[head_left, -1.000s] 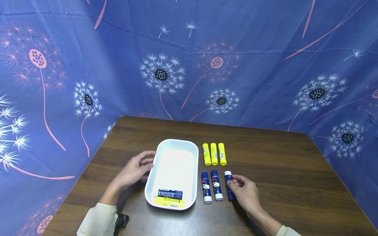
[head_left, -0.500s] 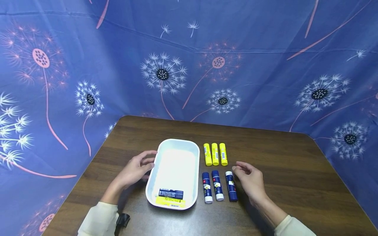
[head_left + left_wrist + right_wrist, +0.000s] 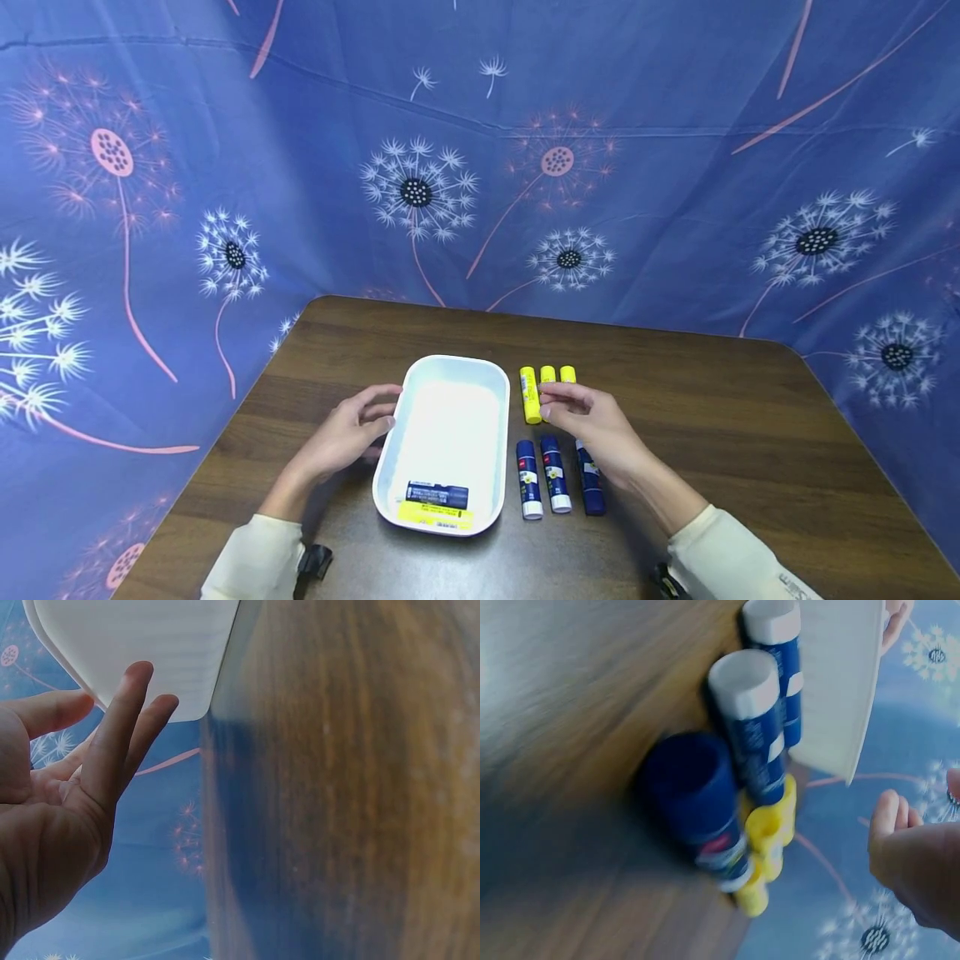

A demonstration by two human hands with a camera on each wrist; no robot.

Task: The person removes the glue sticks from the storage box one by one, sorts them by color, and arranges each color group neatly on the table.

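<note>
My left hand (image 3: 341, 433) rests its extended fingers against the left side of a white tray (image 3: 505, 442); the left wrist view shows the fingertips at the tray wall (image 3: 169, 660). Inside the tray's near end lie a dark blue glue stick (image 3: 437, 495) and yellow glue-stick shapes (image 3: 435, 515). My right hand (image 3: 600, 429) is over the row of three yellow glue sticks (image 3: 529, 396), partly covering two of them. It appears apart from the sticks in the right wrist view, with nothing visibly held. Nearer me lie three blue-and-white glue sticks (image 3: 555, 475), the rightmost one turned the other way round.
All this stands on a dark wooden table (image 3: 712, 417) with rounded far corners. Behind it hangs a blue cloth (image 3: 480, 183) with a dandelion print. A black wrist strap (image 3: 315, 561) shows by the left sleeve.
My right hand has let go of the rightmost blue glue stick, lifted, and moved forward and left over the yellow sticks. My left hand has stayed at the tray.
</note>
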